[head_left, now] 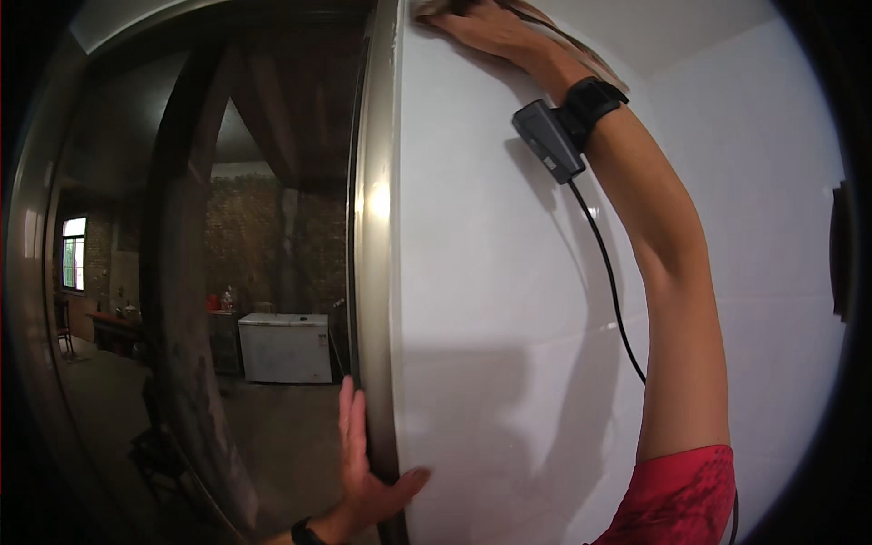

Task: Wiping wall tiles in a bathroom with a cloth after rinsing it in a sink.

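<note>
The landmark here is the metal door frame (377, 200), which runs up and down the view with a white tiled wall (481, 291) directly to its right. The right hand (495, 32) is raised high on that wall, near the top of the frame and to its right, with a tan-brown cloth (581, 45) at it. The cloth shows beside and behind the hand, up against the tiles; the fingertips are dark and close to the upper edge, so I cannot tell whether they pinch the cloth or only press it flat.

The left hand (365, 490) is at the lower part of the frame, overlapping its edge, fingers pointing up and close together, the thumb spread away to the right. Its grip is open, with the palm toward the frame; how firmly it rests there I cannot tell.

Right of the frame, a black wristband (595, 100) carries a dark gray box (549, 141), from which a black cable (610, 272) hangs beside the forearm. A red sleeve (677, 495) covers the upper arm, lower right of the frame. Left of the frame, a dim room shows a white chest freezer (286, 350), a rough brick wall (245, 227) and, farthest left, a bright window (74, 254).
</note>
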The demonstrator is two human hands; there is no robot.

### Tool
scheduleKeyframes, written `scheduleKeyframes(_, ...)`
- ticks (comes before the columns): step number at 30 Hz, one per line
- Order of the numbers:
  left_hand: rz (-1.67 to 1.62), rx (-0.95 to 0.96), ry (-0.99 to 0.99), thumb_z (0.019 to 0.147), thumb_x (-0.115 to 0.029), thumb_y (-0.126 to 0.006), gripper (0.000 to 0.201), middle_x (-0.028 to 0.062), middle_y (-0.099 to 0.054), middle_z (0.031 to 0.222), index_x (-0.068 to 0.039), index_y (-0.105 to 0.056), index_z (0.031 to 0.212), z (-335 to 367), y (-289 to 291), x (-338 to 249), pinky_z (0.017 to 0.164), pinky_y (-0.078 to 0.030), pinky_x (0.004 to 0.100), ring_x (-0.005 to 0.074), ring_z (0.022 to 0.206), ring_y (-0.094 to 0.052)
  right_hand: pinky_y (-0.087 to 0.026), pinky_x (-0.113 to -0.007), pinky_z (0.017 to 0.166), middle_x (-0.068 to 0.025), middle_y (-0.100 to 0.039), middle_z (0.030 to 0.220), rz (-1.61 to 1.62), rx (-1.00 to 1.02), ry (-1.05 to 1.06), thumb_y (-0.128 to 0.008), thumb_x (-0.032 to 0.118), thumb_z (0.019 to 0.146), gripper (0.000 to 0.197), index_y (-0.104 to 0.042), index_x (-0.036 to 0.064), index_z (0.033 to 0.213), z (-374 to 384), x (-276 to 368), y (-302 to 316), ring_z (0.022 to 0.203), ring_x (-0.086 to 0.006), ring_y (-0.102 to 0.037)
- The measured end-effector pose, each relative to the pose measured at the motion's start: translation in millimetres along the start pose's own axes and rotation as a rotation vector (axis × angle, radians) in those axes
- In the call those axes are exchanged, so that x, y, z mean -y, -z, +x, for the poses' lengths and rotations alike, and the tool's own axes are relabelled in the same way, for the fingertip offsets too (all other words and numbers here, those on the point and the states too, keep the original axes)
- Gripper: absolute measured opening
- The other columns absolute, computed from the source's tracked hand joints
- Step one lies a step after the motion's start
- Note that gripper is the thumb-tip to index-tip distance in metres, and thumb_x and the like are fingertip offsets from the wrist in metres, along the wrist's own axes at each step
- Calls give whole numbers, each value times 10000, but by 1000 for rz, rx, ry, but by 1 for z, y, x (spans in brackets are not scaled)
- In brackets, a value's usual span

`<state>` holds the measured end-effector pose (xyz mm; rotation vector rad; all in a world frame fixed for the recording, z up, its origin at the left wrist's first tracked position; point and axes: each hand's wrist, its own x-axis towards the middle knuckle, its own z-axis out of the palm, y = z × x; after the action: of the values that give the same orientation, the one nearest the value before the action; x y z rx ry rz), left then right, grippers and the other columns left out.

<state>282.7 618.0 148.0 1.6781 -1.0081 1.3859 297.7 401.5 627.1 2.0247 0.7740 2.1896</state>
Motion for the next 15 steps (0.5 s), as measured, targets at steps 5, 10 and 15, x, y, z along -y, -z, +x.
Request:
scheduleKeyframes(5, -279, -62, 3, 850, -411, -498, 780, 263, -119, 1484, 76, -229, 1398, 3, -5, 17, 1102, -159, 429, 359, 1380, -151, -389, -420, 959, -183, -533, 1183, -228, 4, 535, -487, 402, 875, 433, -599, 48, 1098, -110, 86, -4, 1138, -351, -476)
scheduleKeyframes(10, -648, -71, 80, 927, -562, -155, 786, 148, -47, 1533, 47, -217, 1419, 4, -7, 18, 1128, -53, 383, 243, 1414, -49, -325, -430, 1040, -175, -509, 1246, 316, 289, 403, -535, 219, 830, 433, -514, 38, 1223, -322, 155, 5, 1200, -319, -451)
scheduleKeyframes(15, -657, 33, 55, 969, -471, -136, 681, 126, -27, 1539, 31, -249, 1416, 11, -1, 37, 1130, -44, 358, 216, 1415, -47, -365, -425, 987, -159, -538, 1177, 881, 672, -132, -555, 239, 821, 400, -541, 44, 1170, -435, 203, 37, 1141, -321, -485)
